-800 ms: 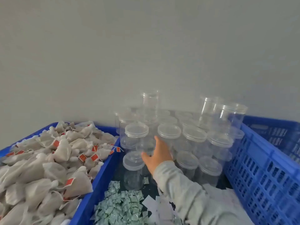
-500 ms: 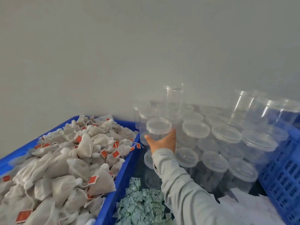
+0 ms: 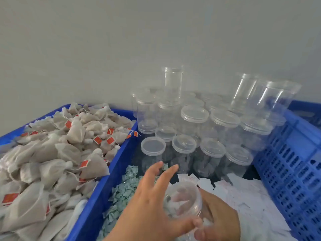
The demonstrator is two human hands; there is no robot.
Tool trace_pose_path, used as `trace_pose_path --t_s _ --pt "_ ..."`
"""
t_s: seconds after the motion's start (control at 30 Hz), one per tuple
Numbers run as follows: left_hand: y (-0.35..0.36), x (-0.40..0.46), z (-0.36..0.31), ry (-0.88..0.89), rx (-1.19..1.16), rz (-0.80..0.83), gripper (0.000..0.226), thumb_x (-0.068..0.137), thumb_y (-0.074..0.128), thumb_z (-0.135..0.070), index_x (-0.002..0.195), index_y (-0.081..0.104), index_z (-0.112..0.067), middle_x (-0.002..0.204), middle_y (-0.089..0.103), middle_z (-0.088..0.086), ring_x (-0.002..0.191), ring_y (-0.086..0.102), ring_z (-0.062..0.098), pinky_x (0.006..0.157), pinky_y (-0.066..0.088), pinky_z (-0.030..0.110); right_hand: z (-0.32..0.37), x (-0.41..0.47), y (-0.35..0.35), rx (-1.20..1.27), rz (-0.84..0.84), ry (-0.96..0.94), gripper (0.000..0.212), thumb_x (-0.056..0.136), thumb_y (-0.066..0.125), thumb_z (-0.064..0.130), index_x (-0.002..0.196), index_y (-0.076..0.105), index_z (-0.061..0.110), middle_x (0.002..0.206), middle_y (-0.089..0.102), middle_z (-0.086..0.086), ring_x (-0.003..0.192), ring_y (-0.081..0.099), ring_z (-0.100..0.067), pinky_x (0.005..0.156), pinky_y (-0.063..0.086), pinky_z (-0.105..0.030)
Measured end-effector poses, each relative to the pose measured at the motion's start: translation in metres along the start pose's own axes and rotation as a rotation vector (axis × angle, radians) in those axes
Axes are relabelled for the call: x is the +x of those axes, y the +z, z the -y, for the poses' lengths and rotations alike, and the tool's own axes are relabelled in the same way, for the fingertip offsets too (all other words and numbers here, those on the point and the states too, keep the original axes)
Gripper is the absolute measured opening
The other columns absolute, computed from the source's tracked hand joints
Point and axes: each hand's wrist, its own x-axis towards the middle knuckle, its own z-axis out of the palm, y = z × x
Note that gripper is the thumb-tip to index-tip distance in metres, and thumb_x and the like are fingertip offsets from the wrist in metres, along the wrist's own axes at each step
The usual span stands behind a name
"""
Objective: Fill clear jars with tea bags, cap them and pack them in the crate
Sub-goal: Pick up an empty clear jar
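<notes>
Clear jar point(image 3: 184, 200) sat low centre of the frame, held between both hands over the blue crate point(image 3: 291, 153). Right hand point(image 3: 217, 221) gripped its base from below; left hand point(image 3: 149, 202) lay on its near side, thumb pinching the lower rim, fingers spread loosely over the top. Lid looked to be on (blur made it hard to confirm). Likely step: uncapping. Best to steady the base with the right and twist the lid with the left, jar kept level. Capped empty jars point(image 3: 194, 113) stacked upper centre; tea bags point(image 3: 74, 150) heaped in the left bin point(image 3: 111, 173); paper slips point(image 3: 121, 193) below the jars.
</notes>
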Motion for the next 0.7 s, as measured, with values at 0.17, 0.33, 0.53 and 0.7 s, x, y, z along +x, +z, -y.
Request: trace_pose_path --t_s 0.17,0.33,0.53,0.7 --pt "0.042 0.030 -0.008 0.119 -0.231 0.103 0.082 0.066 0.069 -0.064 0.138 0.032 -0.049 0.132 0.038 -0.027 0.122 0.041 -0.008 0.103 0.039 0.021 -0.007 -0.028 -0.026 -0.004 -0.115 0.062 0.083 0.059 0.081 0.038 0.131 0.045 0.018 0.119 0.060 0.009 0.112 0.059 -0.014 0.088 0.048 -0.024" --pt "0.085 0.041 -0.016 -0.169 -0.477 -0.256 0.077 0.054 0.059 -0.073 0.124 0.036 -0.052 0.120 0.043 -0.021 0.111 0.049 -0.009 0.089 0.039 0.010 -0.013 -0.027 -0.020 -0.507 -0.365 0.097 0.081 0.044 0.075 0.056 0.117 0.042 0.044 0.106 0.054 0.029 0.094 0.055 0.006 0.075 0.042 -0.004" --pt "0.083 0.036 0.002 -0.510 -0.485 -0.073 0.071 0.066 0.061 -0.072 0.119 0.045 -0.028 0.104 0.057 -0.010 0.092 0.058 0.003 0.073 0.049 0.022 -0.037 -0.029 -0.003 -1.102 -0.480 -0.180 0.106 0.034 0.089 0.052 0.121 0.047 0.009 0.112 0.066 -0.007 0.104 0.062 -0.022 0.094 0.041 -0.036" --pt "0.063 0.025 0.025 -0.680 -0.507 0.039 0.065 0.070 0.049 -0.081 0.104 0.056 -0.026 0.088 0.059 -0.011 0.077 0.057 0.004 0.060 0.039 0.021 -0.052 -0.017 0.017 -1.192 -0.514 -0.306 0.093 0.042 0.087 0.042 0.121 0.047 0.011 0.115 0.067 -0.007 0.110 0.061 -0.025 0.102 0.029 -0.050"
